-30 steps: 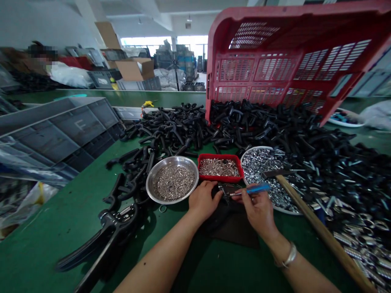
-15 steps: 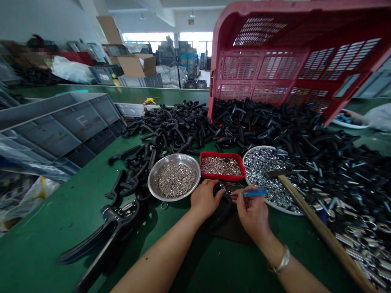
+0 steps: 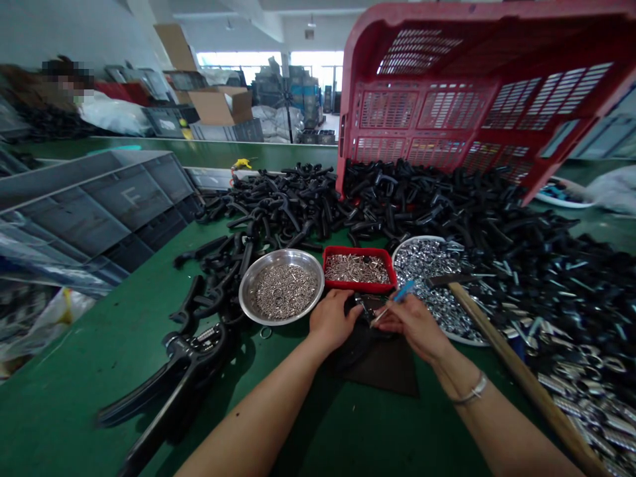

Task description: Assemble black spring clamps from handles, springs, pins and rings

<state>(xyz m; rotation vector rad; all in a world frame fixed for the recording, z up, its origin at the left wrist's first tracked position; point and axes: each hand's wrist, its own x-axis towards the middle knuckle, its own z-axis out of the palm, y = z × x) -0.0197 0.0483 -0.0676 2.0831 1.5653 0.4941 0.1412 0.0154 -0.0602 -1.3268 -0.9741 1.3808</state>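
Note:
My left hand (image 3: 332,320) is closed on a small black part with a metal piece (image 3: 368,306), steadying it on a dark mat (image 3: 386,366). My right hand (image 3: 413,322) pinches a thin blue-handled tool (image 3: 397,297), its tip angled down onto that part. Just beyond my hands sit a round steel bowl of small metal rings (image 3: 281,286), a red tray of metal pins (image 3: 358,269) and a white dish of shiny metal clips (image 3: 437,285).
A tipped red crate (image 3: 477,93) spills a big heap of black plastic handles (image 3: 447,205) over the green table (image 3: 99,371). A hammer with a wooden handle (image 3: 517,371) lies at right. Grey crates (image 3: 99,199) stand at left, assembled black pieces (image 3: 189,371) lie near left. A person is far back left.
My right hand has turned, swinging the blue tool from level to a steep angle with its tip on the part. My left hand has stayed in place.

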